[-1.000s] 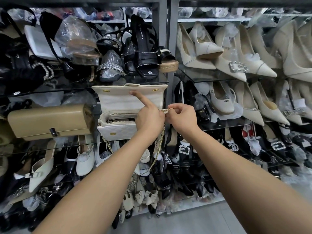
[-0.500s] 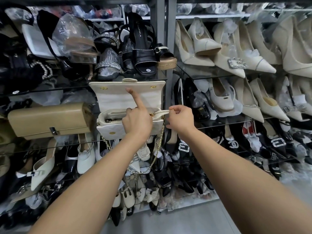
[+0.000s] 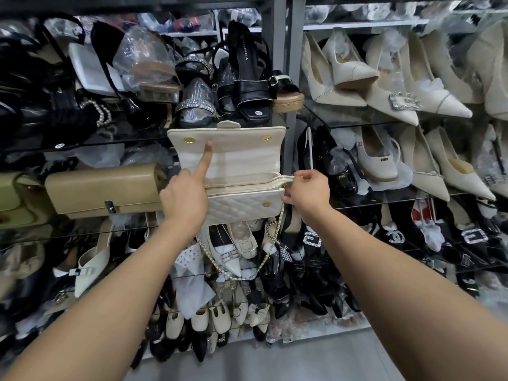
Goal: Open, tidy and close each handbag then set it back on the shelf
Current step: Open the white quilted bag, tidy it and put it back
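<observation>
A cream quilted handbag [image 3: 242, 206] is held up in front of the shelves with its flap [image 3: 236, 152] raised, showing gold snaps. My left hand [image 3: 184, 199] grips the bag's left end, its index finger straight up against the flap's inside. My right hand [image 3: 308, 192] pinches the zip pull at the right end of the zipped top. The bag's gold chain strap [image 3: 264, 251] hangs in a loop below.
A tan clutch handbag [image 3: 104, 188] lies on the glass shelf [image 3: 384, 203] to the left, an olive bag [image 3: 16, 199] beside it. Black and cream shoes crowd every shelf level. A grey upright post [image 3: 288, 78] divides the racks. Grey floor lies below.
My left hand slid left along the bag while my right hand stayed pinching at the right end; the zipper now looks shut. The bag shifted slightly right in the view.
</observation>
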